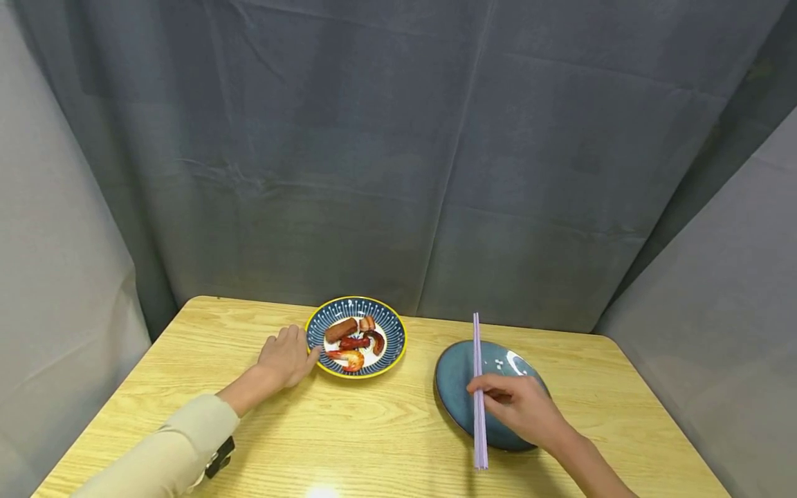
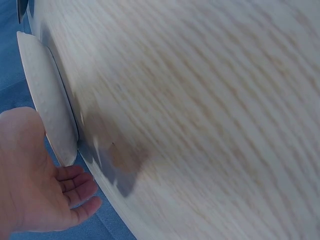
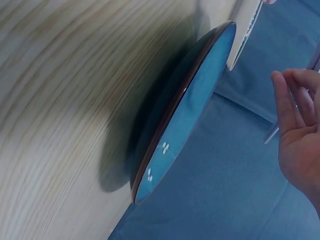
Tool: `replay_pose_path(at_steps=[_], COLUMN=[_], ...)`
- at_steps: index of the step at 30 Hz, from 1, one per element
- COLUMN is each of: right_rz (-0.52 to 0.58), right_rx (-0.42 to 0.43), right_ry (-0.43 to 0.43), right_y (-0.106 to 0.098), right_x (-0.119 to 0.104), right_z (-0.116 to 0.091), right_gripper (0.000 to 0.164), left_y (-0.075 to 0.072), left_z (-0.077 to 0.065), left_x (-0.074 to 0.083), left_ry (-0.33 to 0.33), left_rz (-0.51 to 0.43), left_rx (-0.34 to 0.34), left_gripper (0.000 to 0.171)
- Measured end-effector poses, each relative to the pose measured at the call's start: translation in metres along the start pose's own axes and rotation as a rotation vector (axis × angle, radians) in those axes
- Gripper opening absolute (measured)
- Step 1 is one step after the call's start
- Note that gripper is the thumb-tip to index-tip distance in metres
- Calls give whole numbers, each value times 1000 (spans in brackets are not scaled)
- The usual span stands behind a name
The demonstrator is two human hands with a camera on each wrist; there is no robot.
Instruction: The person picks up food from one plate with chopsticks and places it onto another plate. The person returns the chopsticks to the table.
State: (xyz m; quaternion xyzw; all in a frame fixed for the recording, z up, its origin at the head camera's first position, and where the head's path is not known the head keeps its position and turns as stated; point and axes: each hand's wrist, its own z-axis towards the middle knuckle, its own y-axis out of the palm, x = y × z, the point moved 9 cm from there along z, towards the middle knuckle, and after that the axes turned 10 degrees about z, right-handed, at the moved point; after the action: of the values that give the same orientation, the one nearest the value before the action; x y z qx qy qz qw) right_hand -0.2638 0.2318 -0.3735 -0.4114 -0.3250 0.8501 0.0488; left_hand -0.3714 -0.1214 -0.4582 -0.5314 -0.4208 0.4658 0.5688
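My left hand (image 1: 286,358) rests at the left rim of a blue-patterned plate (image 1: 395,346) with a yellow edge, its fingers loosely extended and the thumb by the rim. On that plate lie several food pieces: a brown block (image 1: 341,330), a shrimp (image 1: 350,360), a dark curled piece (image 1: 376,342), a reddish piece (image 1: 353,343) and a small layered piece (image 1: 367,324). My right hand (image 1: 519,408) pinches a pair of lilac chopsticks (image 1: 477,346) above a teal plate (image 1: 454,380). Nothing is between the chopsticks' tips. The teal plate (image 3: 200,100) shows only small white marks.
Both plates stand on a light wood-grain table (image 1: 373,429), the patterned one near its back edge. A dark grey curtain (image 1: 349,152) hangs behind the table, with pale cloth (image 1: 56,207) on the left and more pale cloth (image 1: 735,290) on the right.
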Motion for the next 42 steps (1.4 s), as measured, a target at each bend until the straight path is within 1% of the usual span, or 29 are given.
replay_pose_path(at_steps=[5, 8, 9, 12, 14, 16, 20, 23, 25, 27, 29, 32, 34, 36, 39, 42], right_rz=[18, 61, 82, 99, 89, 54, 70, 148, 209, 264, 305, 325, 343, 360, 392, 399], right_rx=[40, 45, 48, 67, 93, 131, 191, 215, 224, 240, 268, 318, 347, 370, 399, 427], right_ry=[-27, -51, -65, -125, -168, -210, -215, -178, -128, -49, 52, 188, 247, 279, 287, 282], right_y=[5, 9, 11, 14, 14, 14, 14, 15, 16, 18, 19, 19, 20, 20, 20, 18], right_x=[-4, -6, -8, -14, -19, -24, -26, -23, -20, -15, -7, 3, 8, 11, 13, 12], right_z=[10, 15, 17, 24, 27, 31, 36, 39, 42, 46, 50, 54, 56, 58, 63, 67], right_gripper=[32, 29, 29, 30, 31, 33, 33, 31, 29, 30, 35, 45, 42, 34, 25, 27], left_y=[4, 6, 7, 8, 9, 8, 7, 7, 7, 7, 7, 7, 7, 7, 7, 9], left_z=[1, 0, 0, 0, 1, 1, 1, 1, 1, 1, 1, 1, 2, 2, 3, 4], left_x=[-2, -2, -2, -3, -3, -3, -2, -1, -1, -1, 0, 0, 0, 0, 1, 2], left_ry=[-5, 0, 0, -2, -5, -6, -3, 1, 5, 8, 13, 17, 19, 18, 21, 25], left_rz=[8, 7, 7, 8, 8, 7, 4, 8, 16, 26, 38, 49, 53, 55, 63, 68], left_rx=[-11, -9, -8, -3, -2, 1, 5, 10, 14, 21, 31, 47, 57, 62, 71, 80], left_gripper=[47, 47, 47, 46, 45, 44, 43, 43, 43, 43, 42, 40, 39, 39, 39, 39])
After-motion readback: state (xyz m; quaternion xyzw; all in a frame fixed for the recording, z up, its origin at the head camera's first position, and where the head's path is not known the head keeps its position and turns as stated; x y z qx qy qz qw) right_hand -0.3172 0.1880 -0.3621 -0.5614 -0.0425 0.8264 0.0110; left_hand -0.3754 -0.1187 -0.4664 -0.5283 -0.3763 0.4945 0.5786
